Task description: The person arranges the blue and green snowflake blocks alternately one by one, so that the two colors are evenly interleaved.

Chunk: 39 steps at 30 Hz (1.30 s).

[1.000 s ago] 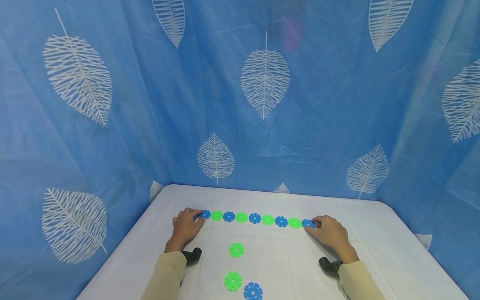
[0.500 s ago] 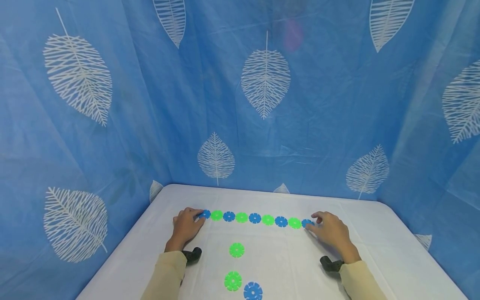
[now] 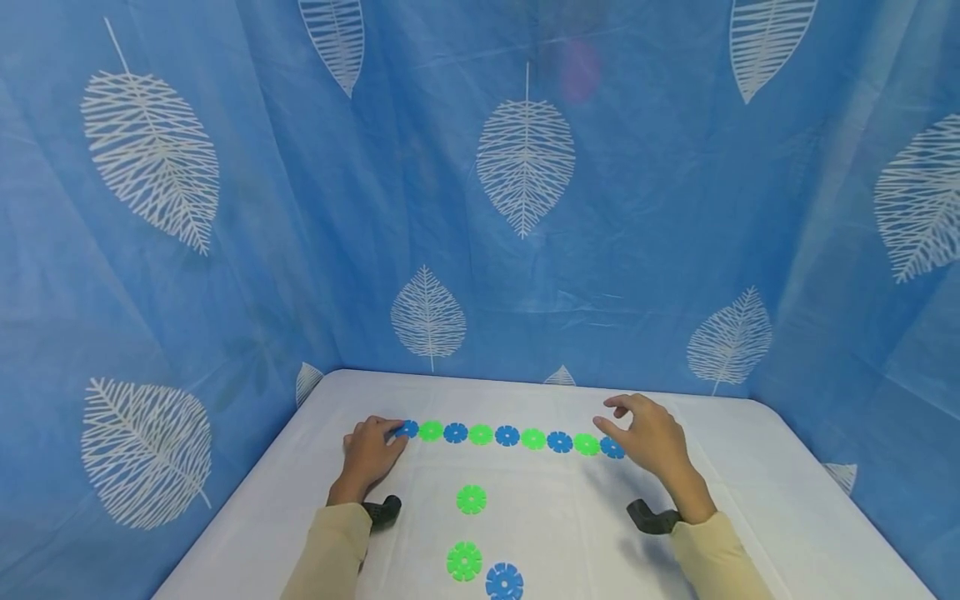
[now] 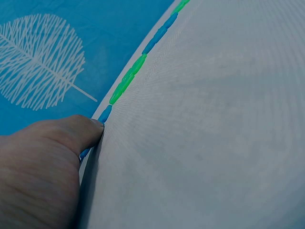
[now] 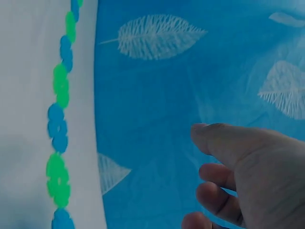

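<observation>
Notched snowflake-like plastic discs, blue and green by turns, form a straight row across the far part of the table. At the row's left end is a blue disc (image 3: pixel 409 428), pinched at its edge by my left hand (image 3: pixel 369 454). In the left wrist view the thumb (image 4: pixel 83 131) lies against that disc, and the other fingers are hidden. My right hand (image 3: pixel 651 437) is raised above the right end, near the last blue disc (image 3: pixel 611 447). Its thumb and fingers are spread apart with nothing between them, as the right wrist view also shows.
Closer to me lie two loose green discs (image 3: pixel 471 500) and a loose blue disc (image 3: pixel 505 581). A white cloth covers the table (image 3: pixel 555 525). Blue leaf-patterned curtains (image 3: pixel 525 317) stand behind it and at both sides. Each wrist carries a black device (image 3: pixel 654 517).
The right hand has let go of the blue disc at the row's right end and lifted up and slightly left, its fingers opening. The left hand has stayed on its disc.
</observation>
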Motion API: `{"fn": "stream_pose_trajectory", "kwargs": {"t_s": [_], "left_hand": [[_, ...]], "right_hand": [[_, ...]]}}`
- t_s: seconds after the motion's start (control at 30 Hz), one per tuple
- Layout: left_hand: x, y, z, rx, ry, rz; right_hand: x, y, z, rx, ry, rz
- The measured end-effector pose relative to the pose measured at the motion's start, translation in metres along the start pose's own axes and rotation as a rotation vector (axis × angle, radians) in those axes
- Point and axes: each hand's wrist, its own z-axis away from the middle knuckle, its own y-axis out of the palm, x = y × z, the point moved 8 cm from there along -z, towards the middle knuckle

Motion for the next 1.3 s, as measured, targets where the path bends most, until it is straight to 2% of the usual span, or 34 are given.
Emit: {"fn": "stream_pose_trajectory", "kwargs": {"t_s": [0.17, 0.43, 0.77, 1.3], "left_hand": [[0.001, 0.0, -0.001, -0.002, 0.0, -0.001], [0.004, 0.001, -0.001, -0.01, 0.017, 0.001], [0.004, 0.002, 0.001, -0.016, 0.022, 0.016], [0.004, 0.003, -0.002, -0.025, 0.034, 0.011]], "right_hand": [[0.028, -0.004, -0.002, -0.014, -0.044, -0.048], [0.068, 0.003, -0.005, -0.017, -0.109, -0.129], [0.107, 0.031, -0.003, 0.077, -0.198, -0.203], [0.123, 0.077, 0.011, 0.258, -0.247, -0.297]]}}
